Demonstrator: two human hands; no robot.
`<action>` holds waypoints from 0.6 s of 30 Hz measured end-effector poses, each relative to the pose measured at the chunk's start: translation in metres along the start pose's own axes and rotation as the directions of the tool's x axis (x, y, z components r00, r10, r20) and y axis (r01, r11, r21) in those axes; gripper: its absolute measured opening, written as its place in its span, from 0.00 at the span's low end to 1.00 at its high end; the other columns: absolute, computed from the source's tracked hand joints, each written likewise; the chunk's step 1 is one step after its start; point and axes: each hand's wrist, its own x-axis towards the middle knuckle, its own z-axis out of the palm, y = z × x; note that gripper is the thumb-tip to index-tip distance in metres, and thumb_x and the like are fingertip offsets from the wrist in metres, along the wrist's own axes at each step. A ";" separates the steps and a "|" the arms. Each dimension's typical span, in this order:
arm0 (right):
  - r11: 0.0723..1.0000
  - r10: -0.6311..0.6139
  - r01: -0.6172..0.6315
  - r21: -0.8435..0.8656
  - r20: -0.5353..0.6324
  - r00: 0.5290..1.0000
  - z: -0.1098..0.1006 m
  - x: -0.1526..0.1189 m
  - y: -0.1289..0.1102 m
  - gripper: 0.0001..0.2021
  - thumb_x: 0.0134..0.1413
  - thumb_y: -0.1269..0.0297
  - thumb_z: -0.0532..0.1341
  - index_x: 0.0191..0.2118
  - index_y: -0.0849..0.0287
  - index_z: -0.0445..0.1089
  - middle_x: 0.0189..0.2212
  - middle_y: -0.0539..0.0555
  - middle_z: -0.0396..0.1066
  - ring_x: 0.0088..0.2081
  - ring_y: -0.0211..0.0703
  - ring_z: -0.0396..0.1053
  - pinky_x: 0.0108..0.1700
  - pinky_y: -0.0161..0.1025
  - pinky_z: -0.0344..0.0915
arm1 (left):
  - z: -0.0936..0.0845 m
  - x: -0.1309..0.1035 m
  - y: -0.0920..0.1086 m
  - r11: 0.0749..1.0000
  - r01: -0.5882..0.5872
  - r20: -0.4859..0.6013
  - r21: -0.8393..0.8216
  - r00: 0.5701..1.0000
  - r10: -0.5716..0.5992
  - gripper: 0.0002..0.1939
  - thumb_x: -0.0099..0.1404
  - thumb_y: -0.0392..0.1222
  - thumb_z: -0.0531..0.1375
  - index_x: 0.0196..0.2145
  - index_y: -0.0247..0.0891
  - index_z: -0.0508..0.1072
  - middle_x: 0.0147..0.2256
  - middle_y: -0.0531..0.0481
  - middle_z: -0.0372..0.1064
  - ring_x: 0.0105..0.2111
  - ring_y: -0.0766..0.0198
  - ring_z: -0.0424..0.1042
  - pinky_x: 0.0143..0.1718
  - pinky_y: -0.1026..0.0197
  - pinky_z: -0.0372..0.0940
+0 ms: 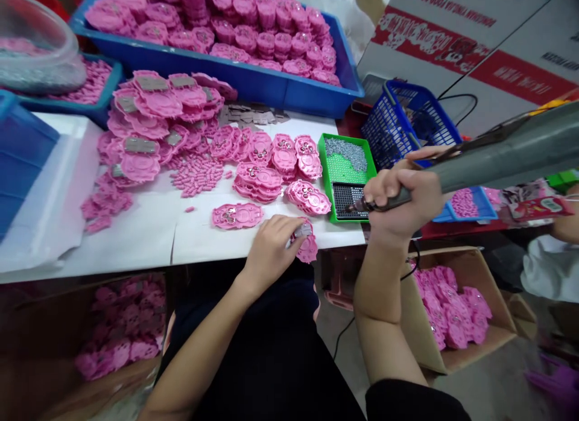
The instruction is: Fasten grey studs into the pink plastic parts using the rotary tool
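Along the near edge of the white tabletop (131, 246), the person's left hand (271, 252) is clamped on a pink casing (309, 250) bearing a grey plate (304, 230). Right hand (407, 195), well apart, grips a grey driver (497, 152); its tip is at the black grid (340, 198) in the green tray (346, 172), contact unclear to me. Small silvery pieces (353, 151) occupy the tray's far part. Stacked pink casings (257, 184) stand left of it.
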 end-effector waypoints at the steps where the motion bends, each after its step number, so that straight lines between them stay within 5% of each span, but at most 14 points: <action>1: 1.000 0.004 -0.004 -0.011 -0.026 1.000 -0.007 0.004 -0.002 0.10 0.46 0.68 0.63 0.35 0.49 0.64 0.15 0.40 0.51 0.14 0.34 0.47 0.17 0.38 0.49 | 0.001 -0.002 0.000 0.999 -0.045 -0.026 0.001 0.999 0.045 0.12 0.72 0.37 0.64 0.52 0.39 0.75 0.48 0.44 0.79 0.50 0.54 0.76 0.53 0.48 0.73; 8: 0.997 -0.064 0.062 -0.045 -0.064 0.996 -0.044 0.007 0.007 0.07 0.47 0.68 0.63 0.34 0.53 0.66 0.15 0.39 0.52 0.12 0.32 0.49 0.15 0.36 0.51 | 0.007 -0.010 0.001 0.982 -0.159 -0.050 0.098 0.985 0.165 0.10 0.76 0.36 0.58 0.51 0.37 0.77 0.50 0.40 0.78 0.53 0.53 0.76 0.57 0.47 0.75; 18: 1.000 -0.001 0.001 0.000 -0.090 0.996 -0.046 -0.001 0.002 0.08 0.45 0.67 0.66 0.33 0.54 0.67 0.14 0.39 0.54 0.12 0.33 0.52 0.15 0.36 0.53 | 0.003 -0.014 0.006 0.976 -0.092 0.037 0.196 0.996 0.087 0.16 0.77 0.41 0.57 0.59 0.39 0.72 0.58 0.37 0.73 0.59 0.48 0.74 0.60 0.42 0.74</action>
